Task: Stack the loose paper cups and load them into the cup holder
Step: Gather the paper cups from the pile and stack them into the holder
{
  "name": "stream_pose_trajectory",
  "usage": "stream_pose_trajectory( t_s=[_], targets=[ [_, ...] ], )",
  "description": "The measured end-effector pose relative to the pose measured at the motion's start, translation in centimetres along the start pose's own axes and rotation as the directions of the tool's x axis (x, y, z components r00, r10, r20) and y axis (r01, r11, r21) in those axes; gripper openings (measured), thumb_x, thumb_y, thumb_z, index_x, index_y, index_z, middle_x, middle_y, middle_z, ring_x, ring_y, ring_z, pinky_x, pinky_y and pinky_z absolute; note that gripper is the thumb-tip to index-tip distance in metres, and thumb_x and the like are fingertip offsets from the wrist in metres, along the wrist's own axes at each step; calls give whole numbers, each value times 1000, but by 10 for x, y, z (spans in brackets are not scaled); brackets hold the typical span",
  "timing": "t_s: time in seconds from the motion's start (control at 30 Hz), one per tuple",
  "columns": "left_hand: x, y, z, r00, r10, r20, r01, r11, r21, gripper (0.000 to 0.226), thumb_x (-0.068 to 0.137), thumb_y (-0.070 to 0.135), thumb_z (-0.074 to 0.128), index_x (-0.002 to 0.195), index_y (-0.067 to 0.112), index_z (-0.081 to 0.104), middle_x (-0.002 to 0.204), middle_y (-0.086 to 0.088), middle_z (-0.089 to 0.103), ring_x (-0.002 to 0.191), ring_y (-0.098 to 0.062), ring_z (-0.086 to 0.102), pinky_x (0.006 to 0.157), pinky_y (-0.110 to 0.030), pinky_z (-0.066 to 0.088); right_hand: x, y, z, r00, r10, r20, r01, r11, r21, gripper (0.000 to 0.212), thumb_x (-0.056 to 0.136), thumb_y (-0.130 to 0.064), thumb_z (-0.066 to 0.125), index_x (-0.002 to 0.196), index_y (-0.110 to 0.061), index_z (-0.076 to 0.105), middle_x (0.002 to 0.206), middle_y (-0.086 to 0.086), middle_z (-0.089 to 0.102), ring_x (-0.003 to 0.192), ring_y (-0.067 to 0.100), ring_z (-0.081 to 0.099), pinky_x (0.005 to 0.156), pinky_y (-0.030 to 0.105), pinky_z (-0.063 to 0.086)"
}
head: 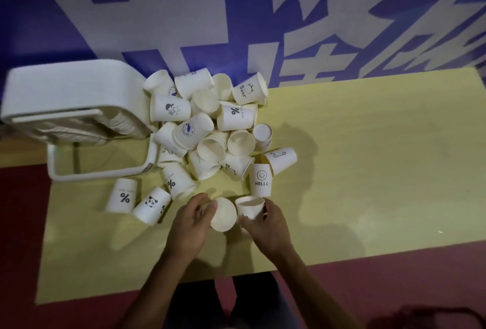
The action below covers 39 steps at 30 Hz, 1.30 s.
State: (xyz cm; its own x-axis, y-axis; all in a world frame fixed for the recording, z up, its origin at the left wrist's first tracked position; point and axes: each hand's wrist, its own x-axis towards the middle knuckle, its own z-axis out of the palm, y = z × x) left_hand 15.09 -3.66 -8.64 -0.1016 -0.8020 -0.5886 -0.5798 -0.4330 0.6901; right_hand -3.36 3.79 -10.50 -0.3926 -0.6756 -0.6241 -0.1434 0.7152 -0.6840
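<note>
cup holder (76, 97): white, up and left of the left hand, at the table's left end; rows of nested cups (115, 123) show inside it.
"%" cup (122, 195): lies left of the left hand; a bold "%" under small print too fine to read.
panda cup (152, 205): just beside the "%" cup, nearer the left hand; a panda face is printed on it.
left hand (189, 223): fingers curled round a plain cup (223, 214), its mouth turned to the camera.
right hand (268, 226): fingers wrapped round a second cup (249, 206), mouth up, just beside the plain cup.
hello cup (261, 180): just beyond the right hand; a smiley above "hello".
loose pile (210, 128): beyond both hands, the cups tumbled on their sides; "bear" and "%" can be read.
table (368, 170): yellow; near edge under the forearms, bare top right of the right hand.
wall (184, 13): blue, with big white characters.
</note>
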Motion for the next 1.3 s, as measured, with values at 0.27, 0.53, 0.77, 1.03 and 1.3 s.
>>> stream_pose_trajectory(
  t_s=[0.27, 0.53, 0.77, 1.03, 1.3],
  targets=[
    [-8, 17, -47, 994, -38, 107, 85, 876, -475, 55, 94, 69, 51, 130, 28, 57, 106, -16, 75, 83, -36, 76, 75, -47, 63, -49, -60, 40, 976, -160, -144, 188, 959, 210, 51, 80, -26, 85, 117, -36, 52, 109, -30, 65, 100, -2, 64, 72, 20, 55],
    [-8, -2, -163, 978, 196, 74, -164, 935, -313, 61, 73, 48, 82, 128, 42, 56, 115, 18, 72, 101, -3, 71, 79, -24, 57, -69, -125, 129, 939, -292, -180, 324, 928, 185, 63, 76, -39, 90, 125, -35, 50, 115, -25, 66, 106, 1, 65, 77, 20, 55],
    [9, -44, -265, 940, 219, -260, -269, 947, -174, 53, 70, 46, 88, 117, 41, 63, 109, 28, 68, 101, 5, 64, 79, -12, 50, -66, -179, 204, 876, -467, -118, 477, 876, 70, 72, 82, -27, 87, 140, -35, 45, 124, -35, 58, 113, -3, 62, 80, 17, 57],
    [70, -63, -322, 867, 331, -372, -356, 934, 2, 65, 70, 28, 92, 125, 29, 57, 111, 16, 63, 101, -3, 60, 80, -16, 49, -41, -216, 245, 839, -539, -81, 537, 843, -39, 71, 82, -39, 85, 141, -32, 47, 127, -12, 63, 113, 13, 66, 87, 41, 60],
    [129, -55, -312, 894, 351, -277, -334, 936, 109, 72, 73, 39, 85, 136, 41, 50, 131, 14, 62, 119, -11, 58, 93, -34, 53, -30, -223, 248, 835, -534, -131, 529, 845, -74, 75, 76, -39, 90, 139, -30, 51, 131, -18, 58, 119, 5, 58, 87, 29, 57]
  ],
)
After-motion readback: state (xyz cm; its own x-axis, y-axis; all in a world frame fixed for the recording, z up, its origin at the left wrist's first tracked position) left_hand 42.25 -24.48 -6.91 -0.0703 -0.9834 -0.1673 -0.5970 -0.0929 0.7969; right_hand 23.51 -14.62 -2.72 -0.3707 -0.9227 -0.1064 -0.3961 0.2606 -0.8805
